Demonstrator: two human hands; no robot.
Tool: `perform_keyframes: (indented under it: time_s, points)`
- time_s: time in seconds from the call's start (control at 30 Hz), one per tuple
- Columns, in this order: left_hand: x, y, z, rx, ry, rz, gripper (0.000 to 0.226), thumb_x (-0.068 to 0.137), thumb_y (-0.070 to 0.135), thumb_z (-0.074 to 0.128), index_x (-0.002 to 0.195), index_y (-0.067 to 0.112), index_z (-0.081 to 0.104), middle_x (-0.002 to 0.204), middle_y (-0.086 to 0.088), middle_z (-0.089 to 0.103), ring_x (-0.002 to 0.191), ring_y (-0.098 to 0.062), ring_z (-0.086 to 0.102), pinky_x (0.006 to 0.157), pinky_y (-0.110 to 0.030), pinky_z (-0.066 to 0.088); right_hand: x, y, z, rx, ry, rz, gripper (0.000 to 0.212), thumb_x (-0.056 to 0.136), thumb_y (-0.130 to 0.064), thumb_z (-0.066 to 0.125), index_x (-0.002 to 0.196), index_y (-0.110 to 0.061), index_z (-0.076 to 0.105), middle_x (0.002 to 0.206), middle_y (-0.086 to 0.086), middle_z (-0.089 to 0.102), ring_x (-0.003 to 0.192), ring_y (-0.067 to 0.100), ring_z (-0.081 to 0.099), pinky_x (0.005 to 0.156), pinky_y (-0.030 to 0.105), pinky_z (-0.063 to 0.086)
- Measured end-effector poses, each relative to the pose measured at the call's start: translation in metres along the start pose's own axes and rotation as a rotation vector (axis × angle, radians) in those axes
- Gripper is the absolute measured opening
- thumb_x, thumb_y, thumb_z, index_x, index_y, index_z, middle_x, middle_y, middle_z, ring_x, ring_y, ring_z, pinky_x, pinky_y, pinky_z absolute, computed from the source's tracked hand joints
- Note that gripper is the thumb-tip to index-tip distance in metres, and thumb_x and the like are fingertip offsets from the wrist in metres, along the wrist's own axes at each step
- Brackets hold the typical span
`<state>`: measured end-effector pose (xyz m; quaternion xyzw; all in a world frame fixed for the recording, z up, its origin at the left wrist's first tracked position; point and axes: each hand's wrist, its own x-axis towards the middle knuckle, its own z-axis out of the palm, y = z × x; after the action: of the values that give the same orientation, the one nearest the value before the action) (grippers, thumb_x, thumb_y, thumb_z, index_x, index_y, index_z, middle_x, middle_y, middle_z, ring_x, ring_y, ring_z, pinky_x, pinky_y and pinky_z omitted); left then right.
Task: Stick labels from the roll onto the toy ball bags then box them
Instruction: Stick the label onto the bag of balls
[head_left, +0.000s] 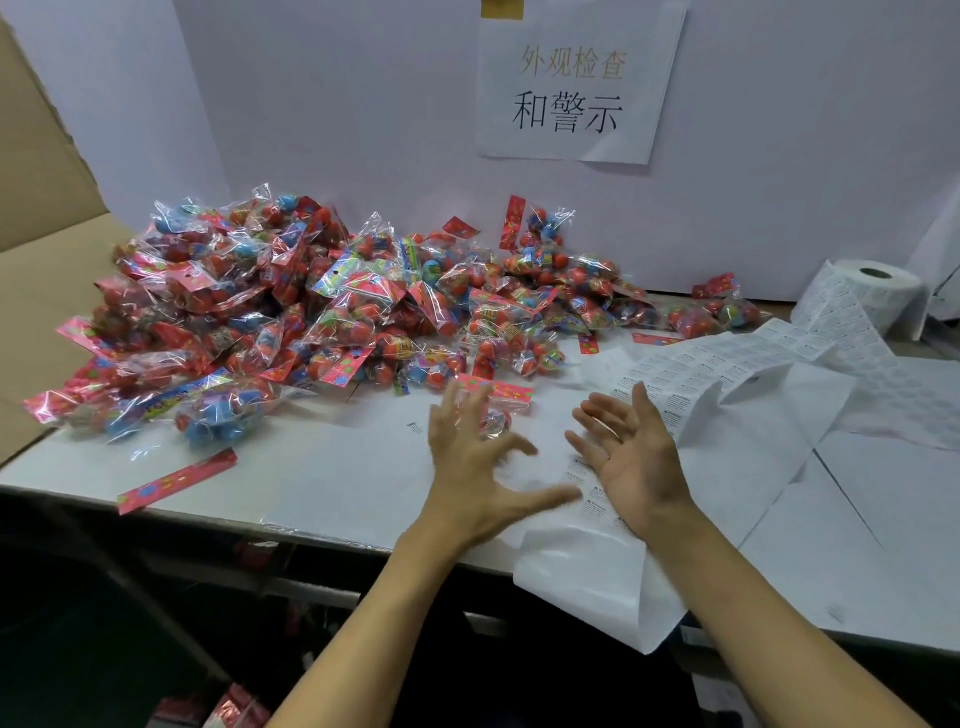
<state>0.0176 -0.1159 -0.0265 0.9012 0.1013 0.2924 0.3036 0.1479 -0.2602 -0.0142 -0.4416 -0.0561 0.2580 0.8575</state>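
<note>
**Both hands free, between the label strip and the bags**

We had neither hand holding anything at this moment. Our left hand (470, 457) hovered palm down with its fingers spread wide, reaching toward a single bag (493, 410) that lay just in front of the fingertips, apart from the main heap. Our right hand (626, 452) was turned palm up and relaxed, lying over the label strip (691, 374), which we judged kept it close to the next sticker to peel

The toy ball bags (291, 317) were piled across the back and left of the table (322, 483), within easy reach of the left hand, so that hand could likely draw one forward while the other dealt with labels. The label roll (878, 291) stood at the far right against the white partition (363, 104), and its strip ran down across the table and past the near edge, where the spent backing hung over. That layout seemed to feed labels from the right and bags from the left, meeting where we worked

A brown cardboard box (36, 249) stood open at the far left, beside the heap, presumably for finished bags. We could not tell whether any bag already carried a label. A loose pink header card (176, 480) lay near the front edge, and a printed paper sign (571, 88) was taped to the partition
</note>
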Motion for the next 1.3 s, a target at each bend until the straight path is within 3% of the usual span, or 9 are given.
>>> perform_keyframes:
  time_s: [0.17,0.33,0.5,0.57,0.73,0.9,1.03,1.17,1.3]
  points:
    - [0.001,-0.001,0.003,0.148,-0.277,0.108,0.060,0.061,0.071,0.085,0.099,0.026,0.074,0.167,0.005,0.018,0.154,-0.019,-0.025,0.118,-0.046,-0.029,-0.001,-0.007,-0.001,0.032,0.112,-0.173,0.057,0.095,-0.058,0.050,0.099,-0.004,0.068,0.089,0.010,0.072,0.095,0.027,0.071,0.081,0.036,0.058]
    - [0.005,-0.001,-0.002,0.000,-0.306,0.013,0.040,0.073,0.051,0.088,0.100,0.023,0.080,0.161,0.005,0.031,0.156,-0.018,-0.007,0.125,-0.045,-0.007,-0.014,-0.007,-0.008,-0.349,0.135,-0.500,0.037,0.096,-0.037,0.056,0.075,-0.014,0.075,0.066,0.009,0.068,0.063,0.021,0.066,0.057,0.028,0.056]
    - [0.004,-0.002,-0.001,-0.100,-0.083,0.005,0.014,0.083,0.031,0.085,0.090,0.018,0.084,0.134,-0.002,0.055,0.133,-0.025,0.031,0.113,-0.038,0.032,-0.022,-0.010,-0.019,-1.041,-0.195,-0.386,0.003,0.089,-0.033,0.076,0.088,-0.030,0.077,0.093,-0.014,0.075,0.091,0.002,0.067,0.082,0.018,0.049]
    - [0.004,-0.001,-0.001,-0.147,0.007,-0.009,0.012,0.084,0.027,0.084,0.093,0.019,0.084,0.123,-0.002,0.056,0.123,-0.023,0.037,0.105,-0.029,0.036,-0.023,-0.012,-0.022,-1.255,-0.312,-0.251,0.020,0.079,-0.041,0.082,0.098,-0.038,0.076,0.104,-0.023,0.072,0.103,-0.007,0.061,0.087,0.009,0.044]
    - [0.003,-0.001,0.000,-0.290,-0.049,0.051,0.020,0.089,0.018,0.081,0.107,0.013,0.080,0.103,-0.008,0.044,0.086,-0.009,0.048,0.075,-0.025,0.050,-0.024,-0.005,-0.023,-1.172,-0.262,-0.512,0.012,0.081,-0.010,0.083,0.085,-0.020,0.080,0.090,-0.009,0.076,0.090,0.006,0.069,0.092,0.037,0.052]
    - [0.003,-0.001,0.000,-0.368,0.035,-0.081,0.053,0.085,0.050,0.078,0.131,0.027,0.065,0.081,-0.001,0.051,0.064,-0.011,0.047,0.060,-0.024,0.046,-0.025,-0.003,-0.019,-1.228,-0.188,-0.927,0.025,0.081,0.007,0.078,0.102,-0.006,0.080,0.111,0.006,0.075,0.107,0.023,0.069,0.095,0.041,0.053]
    - [0.004,-0.004,-0.002,-0.574,-0.041,-0.115,0.024,0.094,0.030,0.075,0.116,0.021,0.072,0.077,-0.006,0.071,0.068,-0.016,0.070,0.063,-0.030,0.058,-0.023,-0.003,-0.022,-1.344,-0.251,-1.153,0.041,0.075,0.020,0.064,0.107,-0.002,0.078,0.121,0.016,0.070,0.116,0.035,0.064,0.099,0.047,0.051]
    - [0.007,-0.009,-0.005,-0.819,-0.018,-0.244,0.009,0.092,-0.004,0.071,0.097,0.003,0.074,0.080,-0.014,0.074,0.072,-0.018,0.073,0.067,-0.027,0.058,-0.021,-0.002,-0.024,-1.402,-0.300,-1.125,0.048,0.066,0.021,0.076,0.106,-0.005,0.079,0.122,0.016,0.070,0.119,0.039,0.062,0.099,0.055,0.049]
    - [0.007,-0.011,-0.005,-0.873,-0.042,-0.272,0.011,0.089,-0.002,0.075,0.093,0.008,0.076,0.076,-0.014,0.075,0.070,-0.025,0.073,0.068,-0.030,0.059,-0.022,-0.003,-0.022,-1.426,-0.389,-0.882,0.034,0.069,0.006,0.088,0.099,-0.008,0.080,0.120,0.009,0.071,0.125,0.036,0.056,0.102,0.059,0.045]
